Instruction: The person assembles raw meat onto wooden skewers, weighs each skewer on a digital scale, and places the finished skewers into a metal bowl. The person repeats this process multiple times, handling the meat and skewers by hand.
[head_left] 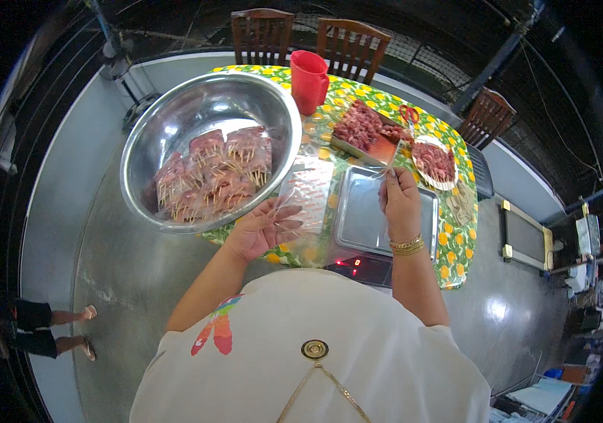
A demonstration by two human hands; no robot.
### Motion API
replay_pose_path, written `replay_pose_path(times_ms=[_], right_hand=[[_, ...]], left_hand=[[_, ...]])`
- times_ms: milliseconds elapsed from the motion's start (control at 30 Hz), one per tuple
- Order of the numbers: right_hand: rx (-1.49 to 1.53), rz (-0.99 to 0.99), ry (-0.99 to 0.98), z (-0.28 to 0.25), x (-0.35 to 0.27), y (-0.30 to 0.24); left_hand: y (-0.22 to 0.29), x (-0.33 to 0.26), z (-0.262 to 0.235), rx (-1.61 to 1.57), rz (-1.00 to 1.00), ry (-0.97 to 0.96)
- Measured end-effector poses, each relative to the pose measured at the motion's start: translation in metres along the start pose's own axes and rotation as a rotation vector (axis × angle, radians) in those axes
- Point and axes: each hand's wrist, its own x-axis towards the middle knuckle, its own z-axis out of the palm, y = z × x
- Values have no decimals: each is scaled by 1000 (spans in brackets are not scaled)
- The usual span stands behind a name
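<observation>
My left hand (pixel 263 229) is beside the steel basin's near right rim, palm up and fingers spread. Thin clear plastic lies across its fingertips; I cannot tell whether it is gripped. Above a metal tray (pixel 358 224), my right hand (pixel 400 199) pinches the gathered edge of a clear plastic bag (pixel 388 168). The tray rests on a digital scale (pixel 361 266) with a lit red display. Between my hands lies a stack of clear bags with reddish print (pixel 308 194). The large steel basin (pixel 210 92) holds several bagged packs of skewered meat (pixel 251 149).
Behind the tray, a rectangular pan (pixel 384 149) holds cut raw meat, near red scissors (pixel 408 114). Skewered meat lies on a white plate (pixel 448 182). A red pitcher (pixel 308 81) stands at the back of the fruit-patterned tablecloth (pixel 456 243). Another person's legs (pixel 69 317) show at the left.
</observation>
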Motion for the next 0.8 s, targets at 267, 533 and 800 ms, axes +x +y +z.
replay_pose_path(times_ms=[267, 533, 800], right_hand=[[51, 10, 115, -59, -12, 18], [-833, -769, 248, -89, -23, -7], [-740, -654, -553, -110, -30, -38]], left_hand=[[-24, 42, 32, 104, -53, 240], [-50, 63, 110, 1250, 202, 432], [-99, 74, 195, 1974, 549, 182]])
